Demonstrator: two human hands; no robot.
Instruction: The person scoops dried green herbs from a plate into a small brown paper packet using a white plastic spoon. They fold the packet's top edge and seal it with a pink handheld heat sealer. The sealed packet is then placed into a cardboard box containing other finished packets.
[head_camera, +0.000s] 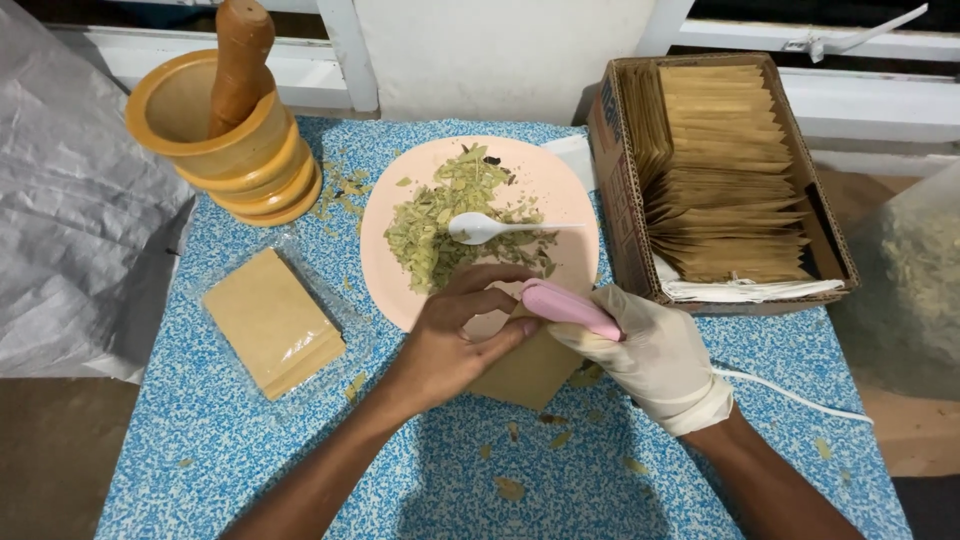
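Sealing step: left hand (450, 345) pinches brown pouch (525, 370) at table's near edge; gloved right hand (650, 355) clamps pink sealer (568, 308) on it. Next needs steady pressure.

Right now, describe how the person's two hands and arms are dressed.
The left hand is bare, with no glove, ring or watch showing, and its forearm is uncovered. The right hand wears a thin, cream-white disposable glove, slightly wrinkled, ending in a rolled cuff at the wrist. Past that cuff the right forearm is bare too. No sleeves reach into view on either arm.
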